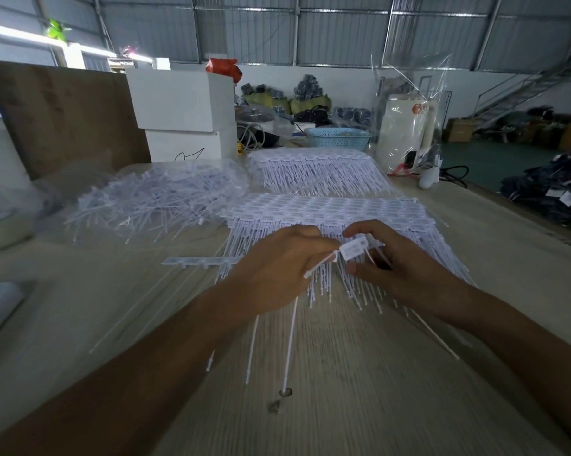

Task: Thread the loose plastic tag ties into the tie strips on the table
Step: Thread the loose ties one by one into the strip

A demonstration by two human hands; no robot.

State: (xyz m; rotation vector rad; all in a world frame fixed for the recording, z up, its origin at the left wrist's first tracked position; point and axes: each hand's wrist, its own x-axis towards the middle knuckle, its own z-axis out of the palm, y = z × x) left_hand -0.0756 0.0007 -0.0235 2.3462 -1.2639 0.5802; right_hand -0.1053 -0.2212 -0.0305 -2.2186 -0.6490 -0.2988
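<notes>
My right hand (406, 268) pinches the flat white head of a loose tag tie (355, 247) above the table. My left hand (277, 268) pinches the thin tail of that tie just left of the head. Under both hands lies a stack of white tie strips (327, 212) with their tails fanned toward me. A single narrow strip (198, 261) lies flat to the left of my left hand. A second stack of strips (313, 169) sits farther back. Loose tag ties fill a clear bag (159, 199) at the left.
The wooden table (343, 373) stretches toward me, with a few stray tie tails on it. Behind the stacks stand white boxes (182, 110), a blue basket (338, 137) and a white appliance wrapped in clear plastic (406, 133). A brown board (63, 116) stands at the back left.
</notes>
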